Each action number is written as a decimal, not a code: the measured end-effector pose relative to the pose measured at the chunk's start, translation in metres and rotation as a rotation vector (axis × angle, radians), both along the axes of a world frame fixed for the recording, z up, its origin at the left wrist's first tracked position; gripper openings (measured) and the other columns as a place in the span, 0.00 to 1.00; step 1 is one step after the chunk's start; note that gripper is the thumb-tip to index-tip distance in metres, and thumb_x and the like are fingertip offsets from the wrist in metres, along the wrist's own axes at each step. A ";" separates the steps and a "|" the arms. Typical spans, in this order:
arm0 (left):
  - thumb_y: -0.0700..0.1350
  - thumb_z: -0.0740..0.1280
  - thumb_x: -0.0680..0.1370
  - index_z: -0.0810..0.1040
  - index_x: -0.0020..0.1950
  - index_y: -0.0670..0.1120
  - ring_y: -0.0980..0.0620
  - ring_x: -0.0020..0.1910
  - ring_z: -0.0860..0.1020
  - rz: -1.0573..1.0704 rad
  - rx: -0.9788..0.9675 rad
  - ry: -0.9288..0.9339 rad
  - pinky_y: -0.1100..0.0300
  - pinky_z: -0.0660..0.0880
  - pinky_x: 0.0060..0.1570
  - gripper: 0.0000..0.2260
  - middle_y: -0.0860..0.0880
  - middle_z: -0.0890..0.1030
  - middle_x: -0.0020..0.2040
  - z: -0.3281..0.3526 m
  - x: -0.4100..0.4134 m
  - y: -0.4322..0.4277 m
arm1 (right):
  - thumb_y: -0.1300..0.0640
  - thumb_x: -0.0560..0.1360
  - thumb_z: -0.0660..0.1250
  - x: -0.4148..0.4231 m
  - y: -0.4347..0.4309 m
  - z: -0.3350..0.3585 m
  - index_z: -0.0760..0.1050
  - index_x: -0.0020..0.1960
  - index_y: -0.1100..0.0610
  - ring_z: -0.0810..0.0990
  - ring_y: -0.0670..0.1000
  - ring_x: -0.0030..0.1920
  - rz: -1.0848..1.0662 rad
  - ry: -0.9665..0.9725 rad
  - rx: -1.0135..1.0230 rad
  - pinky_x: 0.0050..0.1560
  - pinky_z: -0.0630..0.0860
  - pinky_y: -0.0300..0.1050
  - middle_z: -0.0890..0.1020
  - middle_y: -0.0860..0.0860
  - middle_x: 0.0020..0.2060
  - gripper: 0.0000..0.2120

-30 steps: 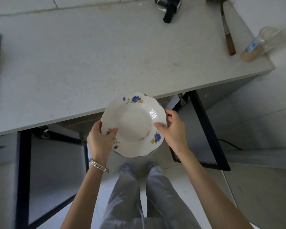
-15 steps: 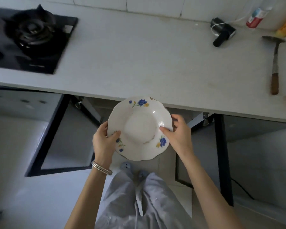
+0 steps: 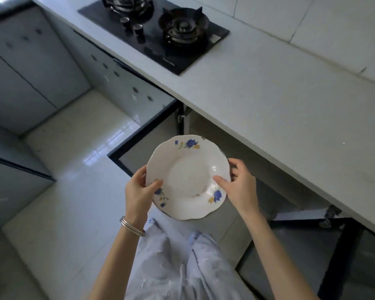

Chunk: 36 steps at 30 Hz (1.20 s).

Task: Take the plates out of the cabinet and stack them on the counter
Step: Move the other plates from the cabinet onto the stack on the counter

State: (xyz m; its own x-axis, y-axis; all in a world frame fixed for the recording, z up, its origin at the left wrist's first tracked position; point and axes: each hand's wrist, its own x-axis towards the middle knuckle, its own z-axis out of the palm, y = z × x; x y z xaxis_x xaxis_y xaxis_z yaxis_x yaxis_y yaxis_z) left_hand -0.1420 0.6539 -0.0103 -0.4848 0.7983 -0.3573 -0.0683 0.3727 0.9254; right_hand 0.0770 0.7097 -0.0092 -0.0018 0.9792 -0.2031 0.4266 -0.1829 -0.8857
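One plate [image 3: 187,176]: out of the cabinet [image 3: 268,180], in mid-air.
Hands: left hand [image 3: 138,191] and right hand [image 3: 240,187] both pinch its rim.
Counter [image 3: 268,100]: no stack visible; placing remains.

The plate [image 3: 187,177] is at the centre of the frame, held between the left hand [image 3: 139,193] on its left rim and the right hand [image 3: 240,187] on its right rim, above the person's legs [image 3: 182,269] at bottom centre. The counter [image 3: 279,109] runs diagonally from the upper left to the right edge, with the hob [image 3: 154,33] set into it at top centre. Under the counter, behind the plate, is the open cabinet [image 3: 253,156], with a door [image 3: 143,146] swung out left of the plate, a second door [image 3: 290,256] at lower right, and the floor [image 3: 74,180] across the left.
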 end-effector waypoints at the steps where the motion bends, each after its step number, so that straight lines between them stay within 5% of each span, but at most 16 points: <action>1: 0.30 0.69 0.71 0.78 0.60 0.46 0.48 0.44 0.80 0.029 0.004 0.008 0.68 0.79 0.34 0.20 0.45 0.83 0.49 0.000 -0.007 -0.008 | 0.62 0.67 0.75 -0.009 0.001 0.000 0.71 0.60 0.58 0.81 0.44 0.45 0.036 0.000 0.005 0.43 0.79 0.33 0.83 0.52 0.51 0.24; 6: 0.30 0.70 0.71 0.79 0.60 0.46 0.60 0.41 0.81 0.176 0.022 0.019 0.69 0.78 0.36 0.20 0.51 0.83 0.49 -0.001 -0.044 -0.040 | 0.61 0.67 0.75 -0.060 0.004 0.003 0.71 0.60 0.57 0.81 0.45 0.46 0.191 -0.007 -0.001 0.37 0.77 0.28 0.82 0.51 0.51 0.24; 16: 0.28 0.68 0.71 0.77 0.60 0.49 0.54 0.49 0.79 0.427 0.052 -0.010 0.66 0.79 0.42 0.23 0.54 0.82 0.50 -0.003 -0.139 -0.097 | 0.60 0.66 0.75 -0.186 -0.007 0.011 0.72 0.57 0.54 0.81 0.42 0.42 0.438 -0.033 0.023 0.42 0.81 0.43 0.79 0.41 0.43 0.22; 20: 0.29 0.69 0.71 0.77 0.60 0.49 0.55 0.49 0.80 0.509 0.048 0.014 0.68 0.78 0.42 0.22 0.56 0.81 0.50 0.000 -0.184 -0.120 | 0.62 0.66 0.74 -0.243 -0.018 0.015 0.73 0.58 0.54 0.80 0.39 0.43 0.522 -0.002 0.017 0.38 0.79 0.33 0.80 0.45 0.45 0.23; 24: 0.29 0.69 0.71 0.76 0.64 0.45 0.50 0.50 0.80 0.575 0.032 0.003 0.55 0.78 0.49 0.23 0.51 0.81 0.51 0.002 -0.230 -0.140 | 0.63 0.66 0.74 -0.300 -0.028 0.020 0.73 0.60 0.55 0.79 0.38 0.43 0.597 0.011 -0.001 0.37 0.77 0.30 0.80 0.46 0.46 0.24; 30: 0.33 0.71 0.67 0.77 0.60 0.48 0.65 0.40 0.81 0.620 0.062 0.008 0.69 0.78 0.37 0.24 0.60 0.82 0.45 0.007 -0.297 -0.165 | 0.63 0.66 0.75 -0.377 -0.046 0.018 0.74 0.59 0.57 0.81 0.41 0.39 0.634 0.009 0.008 0.35 0.77 0.31 0.82 0.48 0.42 0.23; 36: 0.27 0.68 0.71 0.74 0.66 0.41 0.56 0.45 0.80 0.653 0.064 -0.009 0.68 0.79 0.34 0.25 0.49 0.82 0.50 0.012 -0.356 -0.194 | 0.63 0.66 0.75 -0.442 -0.066 0.016 0.73 0.60 0.58 0.82 0.47 0.42 0.698 0.029 -0.004 0.36 0.78 0.31 0.83 0.53 0.45 0.24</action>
State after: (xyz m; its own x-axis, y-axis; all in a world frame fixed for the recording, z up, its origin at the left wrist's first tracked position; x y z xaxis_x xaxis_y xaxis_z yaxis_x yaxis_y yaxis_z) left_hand -0.4980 0.4601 0.0020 -0.8740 0.3609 -0.3254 -0.2699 0.1962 0.9427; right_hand -0.3653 0.6437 0.0069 -0.6362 0.7460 -0.1967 0.4214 0.1224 -0.8986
